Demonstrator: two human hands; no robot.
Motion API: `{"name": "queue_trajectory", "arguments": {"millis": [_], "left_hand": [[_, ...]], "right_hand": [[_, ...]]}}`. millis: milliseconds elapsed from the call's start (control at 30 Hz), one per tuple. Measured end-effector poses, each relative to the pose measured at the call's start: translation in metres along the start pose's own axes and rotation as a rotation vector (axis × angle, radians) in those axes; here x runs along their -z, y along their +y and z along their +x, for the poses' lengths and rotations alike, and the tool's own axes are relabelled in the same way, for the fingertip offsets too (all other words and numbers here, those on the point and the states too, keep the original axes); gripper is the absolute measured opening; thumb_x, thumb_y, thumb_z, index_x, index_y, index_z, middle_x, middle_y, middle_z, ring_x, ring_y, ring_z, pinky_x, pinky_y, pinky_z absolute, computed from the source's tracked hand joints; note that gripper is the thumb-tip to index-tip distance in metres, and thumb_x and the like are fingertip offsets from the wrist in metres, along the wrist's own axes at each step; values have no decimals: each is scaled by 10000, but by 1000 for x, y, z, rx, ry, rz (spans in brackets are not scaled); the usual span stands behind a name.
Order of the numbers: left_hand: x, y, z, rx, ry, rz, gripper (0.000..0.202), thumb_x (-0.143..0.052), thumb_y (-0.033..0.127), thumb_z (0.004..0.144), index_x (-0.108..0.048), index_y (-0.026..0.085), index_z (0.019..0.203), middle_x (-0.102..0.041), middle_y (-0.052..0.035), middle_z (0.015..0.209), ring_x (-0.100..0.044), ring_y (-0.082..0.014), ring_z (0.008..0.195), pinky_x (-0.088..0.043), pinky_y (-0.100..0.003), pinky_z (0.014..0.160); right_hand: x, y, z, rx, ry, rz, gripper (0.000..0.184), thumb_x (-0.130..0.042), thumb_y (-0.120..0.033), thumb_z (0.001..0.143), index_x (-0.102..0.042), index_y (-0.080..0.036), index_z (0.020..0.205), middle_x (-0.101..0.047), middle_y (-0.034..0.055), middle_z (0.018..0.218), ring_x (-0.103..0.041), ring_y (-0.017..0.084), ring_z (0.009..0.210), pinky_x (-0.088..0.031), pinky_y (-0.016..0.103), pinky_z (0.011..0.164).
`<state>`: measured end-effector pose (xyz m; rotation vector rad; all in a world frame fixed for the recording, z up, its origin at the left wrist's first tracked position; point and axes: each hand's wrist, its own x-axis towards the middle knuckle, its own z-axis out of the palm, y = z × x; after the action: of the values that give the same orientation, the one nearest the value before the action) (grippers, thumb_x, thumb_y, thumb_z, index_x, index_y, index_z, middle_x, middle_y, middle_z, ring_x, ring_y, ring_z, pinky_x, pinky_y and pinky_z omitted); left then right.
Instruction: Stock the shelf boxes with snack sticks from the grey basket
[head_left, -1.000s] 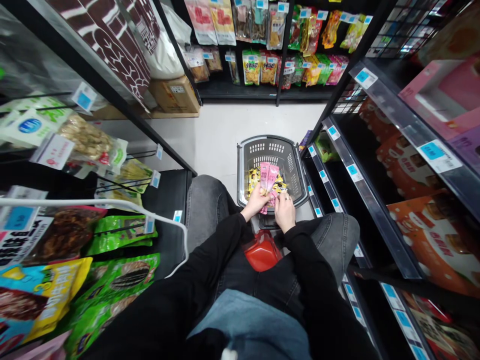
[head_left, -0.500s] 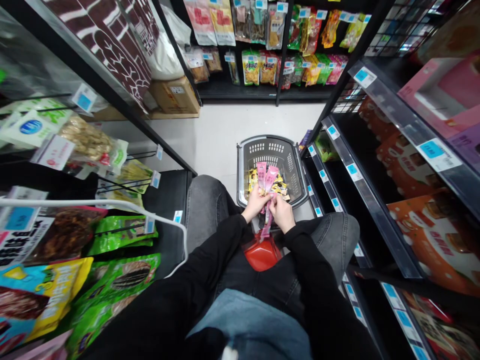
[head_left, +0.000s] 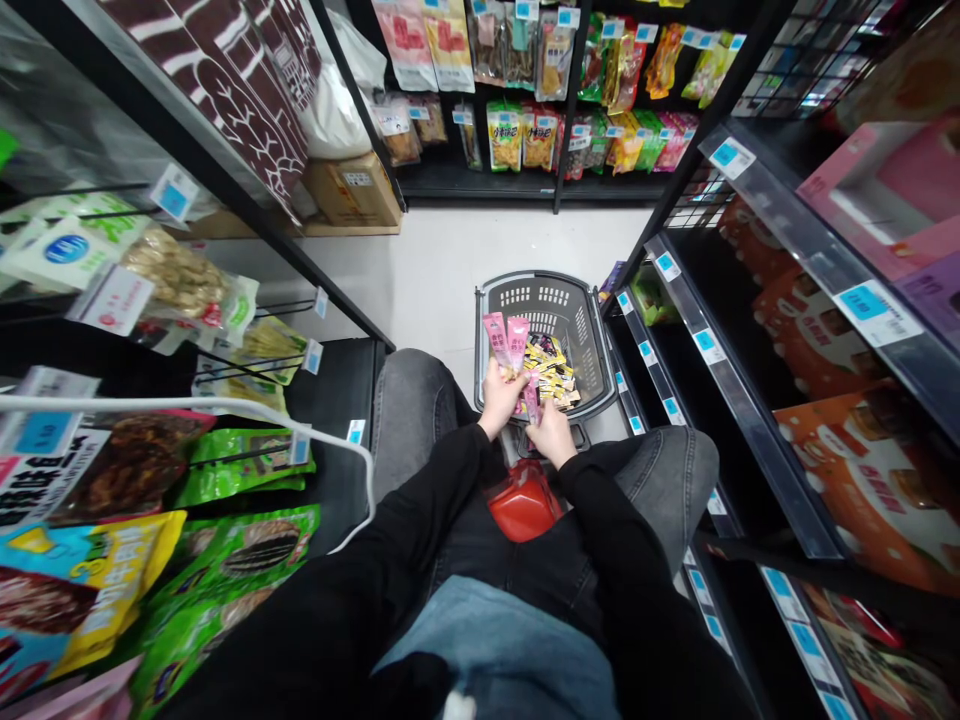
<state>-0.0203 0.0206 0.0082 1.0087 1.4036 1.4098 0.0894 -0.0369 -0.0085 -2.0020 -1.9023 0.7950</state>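
Note:
My left hand (head_left: 501,398) is closed around the lower ends of pink stick sachets (head_left: 517,340), which fan out upward over the basket. Just right of it, my right hand (head_left: 552,436) pinches another pink stick sachet (head_left: 532,398), its top leaning against the left hand's fingers. Both hands are at the near rim of a dark grey shopping basket (head_left: 587,350). Inside lie several yellow and black sachets (head_left: 553,368) in a loose heap. A red, glossy object (head_left: 525,505) rests between my legs, below the hands; its kind is unclear.
Shelves with price tags (head_left: 705,344) run close along the right, holding orange boxes (head_left: 885,470). Hanging snack bags (head_left: 247,560) and a white cable (head_left: 300,412) are at the left. A cardboard box (head_left: 352,195) stands on the pale floor (head_left: 442,255) before the back shelf.
My left hand has shifted slightly left with its pink sachets, which now tilt left. The right hand has moved slightly down, and more of the yellow and black sachets shows.

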Motion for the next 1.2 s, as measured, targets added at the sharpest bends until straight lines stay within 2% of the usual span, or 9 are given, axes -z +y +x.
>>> {"name": "queue_trajectory", "arguments": {"millis": [167,333,533,733,800,900,1033,1133,1200], "left_hand": [[5,0,5,-59,69,61,340,-693,194,602,-523,179,896,-623,-16,812,-591,-156,717,-461,-279,700],[9,-4,10,-81,122,36,334,-690,199,612,-514,186,896,-627,-21,837,-594,-157,733,-464,-280,704],[10,-10,11,-59,173,44,319,-677,203,629,-506,191,898,-615,-13,813,-594,-150,719,-472,-293,726],[14,-16,18,-48,222,33,308,-686,208,615,-486,196,848,-585,2,768,-582,-142,694,-473,-280,681],[16,-16,21,-27,250,11,313,-695,204,600,-480,193,827,-575,7,753,-574,-134,677,-472,-272,666],[19,-13,28,15,306,-37,308,-693,192,585,-474,189,802,-564,16,742,-563,-116,643,-467,-251,631],[23,-12,36,101,384,-208,283,-669,156,569,-460,188,758,-546,32,702,-554,-99,593,-463,-233,583],[24,-11,38,169,368,-373,260,-658,157,574,-450,188,727,-541,35,666,-565,-106,580,-481,-252,594],[22,-11,38,196,338,-431,255,-657,159,577,-449,189,721,-543,36,645,-575,-113,579,-490,-264,604]], "right_hand": [[0,7,1,-1,-116,-152,311,-494,-190,710,-491,-150,1018,-648,100,851,-617,233,809,-437,291,702],[6,8,3,60,-129,-225,279,-460,-184,755,-512,-136,1025,-646,123,896,-612,232,854,-431,290,739],[10,10,4,101,-143,-303,288,-416,-101,788,-445,-95,1074,-626,149,888,-611,223,832,-439,292,723],[17,14,2,216,-178,-312,414,-387,-43,777,-357,-74,1188,-614,160,907,-601,216,834,-446,309,749],[20,15,1,286,-156,-280,485,-393,-49,768,-322,-69,1247,-609,165,953,-587,220,873,-443,324,789],[24,16,2,397,-57,-234,565,-390,-56,763,-282,-24,1317,-551,204,1127,-522,237,1025,-395,355,912],[28,17,4,471,47,-174,536,-322,-29,777,-328,33,1310,-488,219,1231,-429,242,1146,-331,367,997],[27,19,5,468,112,-68,507,-281,-27,798,-395,-25,1292,-516,181,1217,-430,220,1157,-343,363,993],[25,21,6,418,167,42,462,-278,-64,830,-446,-81,1260,-548,150,1185,-472,201,1123,-370,355,968]]}}
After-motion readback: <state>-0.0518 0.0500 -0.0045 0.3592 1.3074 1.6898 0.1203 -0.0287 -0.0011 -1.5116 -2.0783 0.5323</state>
